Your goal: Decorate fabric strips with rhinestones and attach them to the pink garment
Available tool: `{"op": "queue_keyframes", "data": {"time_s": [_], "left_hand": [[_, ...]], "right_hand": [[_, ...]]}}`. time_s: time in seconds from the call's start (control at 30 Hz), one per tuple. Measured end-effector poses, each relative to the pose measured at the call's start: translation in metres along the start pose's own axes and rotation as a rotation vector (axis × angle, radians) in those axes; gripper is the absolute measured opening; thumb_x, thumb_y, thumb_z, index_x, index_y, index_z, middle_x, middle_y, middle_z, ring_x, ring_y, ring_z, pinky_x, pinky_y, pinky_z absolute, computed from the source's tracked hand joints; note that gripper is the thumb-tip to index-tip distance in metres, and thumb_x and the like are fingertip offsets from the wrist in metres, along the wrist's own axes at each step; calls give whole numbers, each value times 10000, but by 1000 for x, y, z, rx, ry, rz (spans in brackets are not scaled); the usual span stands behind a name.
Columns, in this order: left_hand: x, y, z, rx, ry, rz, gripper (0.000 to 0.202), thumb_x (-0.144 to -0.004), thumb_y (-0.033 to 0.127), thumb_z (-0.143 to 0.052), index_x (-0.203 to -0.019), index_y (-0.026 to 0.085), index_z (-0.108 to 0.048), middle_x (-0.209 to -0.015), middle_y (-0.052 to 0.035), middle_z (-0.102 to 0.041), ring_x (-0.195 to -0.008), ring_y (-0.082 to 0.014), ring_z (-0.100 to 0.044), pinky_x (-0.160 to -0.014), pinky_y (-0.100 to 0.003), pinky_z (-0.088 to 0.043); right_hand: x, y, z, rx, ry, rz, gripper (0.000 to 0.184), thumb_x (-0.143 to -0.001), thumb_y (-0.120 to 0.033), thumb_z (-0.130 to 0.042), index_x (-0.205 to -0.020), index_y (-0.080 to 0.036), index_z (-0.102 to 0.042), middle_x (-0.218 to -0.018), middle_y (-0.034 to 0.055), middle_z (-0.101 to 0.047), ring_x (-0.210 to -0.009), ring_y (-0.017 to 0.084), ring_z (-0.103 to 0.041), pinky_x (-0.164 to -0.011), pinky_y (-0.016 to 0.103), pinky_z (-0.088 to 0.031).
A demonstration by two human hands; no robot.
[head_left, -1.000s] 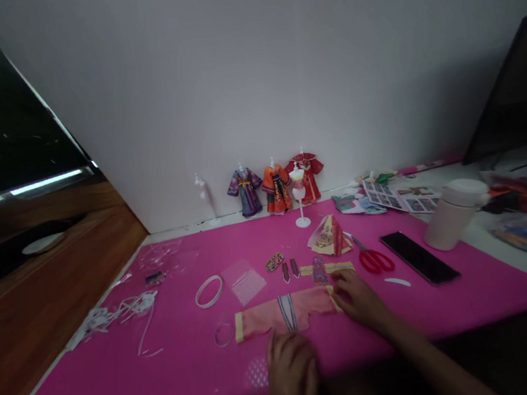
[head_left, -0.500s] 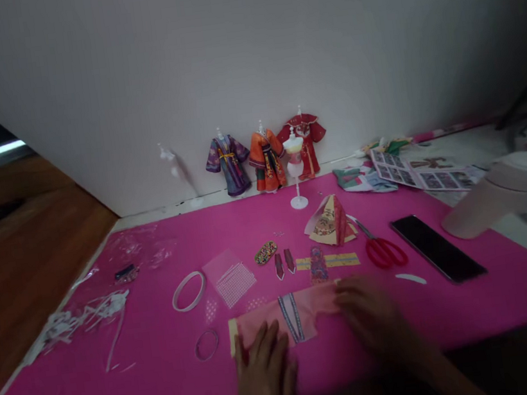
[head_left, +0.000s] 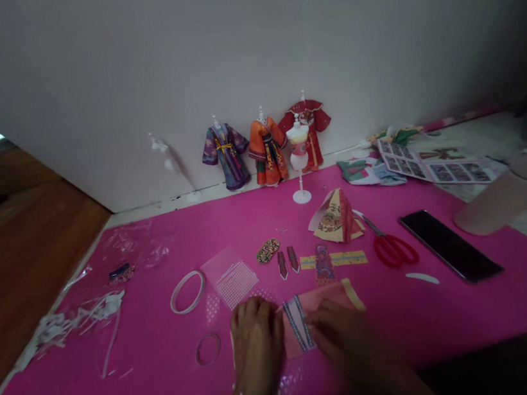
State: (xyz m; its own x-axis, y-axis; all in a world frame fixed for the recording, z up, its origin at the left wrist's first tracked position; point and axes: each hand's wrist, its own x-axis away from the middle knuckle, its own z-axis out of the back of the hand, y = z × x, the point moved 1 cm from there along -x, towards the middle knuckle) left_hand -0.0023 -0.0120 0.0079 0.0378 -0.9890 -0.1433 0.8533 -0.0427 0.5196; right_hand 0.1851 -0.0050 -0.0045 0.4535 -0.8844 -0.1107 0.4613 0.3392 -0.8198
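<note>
A pink doll top (head_left: 316,300) with a blue-trimmed front opening and pale cuff lies flat on the pink mat (head_left: 163,392). My left hand (head_left: 255,328) covers its left part, fingers bent together and thumb side against the trim. My right hand (head_left: 341,326) pinches the cloth just right of the trim; its fingertips are dim. Beyond the top lie a patterned strip on a yellow band (head_left: 349,258), two small dark red pieces (head_left: 288,263), a beaded oval (head_left: 267,250) and a white dotted sheet (head_left: 236,282).
Red-handled scissors (head_left: 395,250) and a phone (head_left: 449,245) lie right, beside a bottle (head_left: 510,194). A folded doll skirt (head_left: 336,217) and a small dress form (head_left: 298,160) stand behind. Dressed doll forms (head_left: 226,157) line the wall. Tape rings (head_left: 187,292) and scraps (head_left: 66,324) lie left.
My right hand has moved left from the right cuff to the front trim. My left hand has moved forward and its fingers have drawn in over the cloth. The view has shifted slightly.
</note>
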Motion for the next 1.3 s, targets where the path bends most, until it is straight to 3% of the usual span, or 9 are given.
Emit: {"op": "queue_keyframes", "data": {"time_s": [0.2,0.37,0.47,0.63,0.73,0.83,0.97,1.13,1.3], "left_hand": [[14,4,6,258,-112,129,206,-905,304,-542,-744,198,-613,-735,-42,-664,-730,-237,-606,-715,-365,-446],[27,19,5,488,-184,191,249,-915,366,-524,-754,194,-604,-715,-27,-656,-673,-189,-614,-626,-273,-483],[31,29,4,603,-228,220,261,-902,392,-553,-745,192,-608,-717,-26,-642,-688,-184,-603,-634,-265,-496],[29,35,5,770,-325,192,169,-908,370,-569,-891,222,-651,-900,-44,-666,-890,-216,-631,-815,-327,-502],[23,35,5,695,-300,85,202,-943,306,-511,-1090,276,-646,-1242,-76,-602,-1203,-259,-537,-1039,-430,-405],[17,40,3,679,-398,-69,344,-908,173,-500,-1193,324,-619,-1381,-57,-522,-1308,-256,-459,-1097,-458,-362],[13,54,3,823,-536,-176,451,-770,28,-519,-1091,303,-677,-1244,-41,-612,-1208,-237,-544,-1062,-436,-413],[10,64,7,1046,-560,-101,157,-781,96,-607,-827,236,-663,-1113,-51,-675,-1096,-250,-600,-979,-443,-457],[9,58,11,1062,-595,-24,157,-740,73,-639,-787,221,-663,-912,-12,-683,-977,-208,-612,-948,-372,-438]], "right_hand": [[4,2,-5,-180,-33,-166,247,-833,-119,-564,-1021,-193,-705,-947,63,-678,-840,190,-640,-752,315,-494],[4,-3,-1,-358,-35,-207,143,-783,-156,-636,-907,-201,-691,-948,42,-670,-880,192,-615,-774,308,-468],[7,-3,3,-452,-37,-253,19,-780,-207,-649,-782,-188,-649,-844,23,-645,-770,167,-584,-690,279,-442],[16,-3,16,-506,-88,-380,36,-769,-176,-618,-747,-178,-646,-667,-25,-606,-615,126,-540,-564,231,-386],[18,-9,31,-429,-146,-386,127,-731,-100,-601,-768,-186,-686,-657,-38,-626,-607,116,-545,-551,215,-372],[18,-19,49,-308,-158,-345,113,-734,-109,-634,-763,-197,-699,-674,-38,-639,-609,115,-540,-542,217,-362],[18,-28,66,-349,-162,-321,49,-772,-174,-650,-738,-196,-679,-743,-14,-648,-680,133,-554,-606,242,-396],[20,-29,73,-481,-223,-407,33,-748,-230,-700,-739,-201,-689,-719,-20,-626,-671,137,-532,-596,247,-394],[18,-34,77,-503,-283,-437,118,-700,-116,-637,-754,-198,-702,-685,-42,-600,-651,120,-530,-574,224,-379]]}}
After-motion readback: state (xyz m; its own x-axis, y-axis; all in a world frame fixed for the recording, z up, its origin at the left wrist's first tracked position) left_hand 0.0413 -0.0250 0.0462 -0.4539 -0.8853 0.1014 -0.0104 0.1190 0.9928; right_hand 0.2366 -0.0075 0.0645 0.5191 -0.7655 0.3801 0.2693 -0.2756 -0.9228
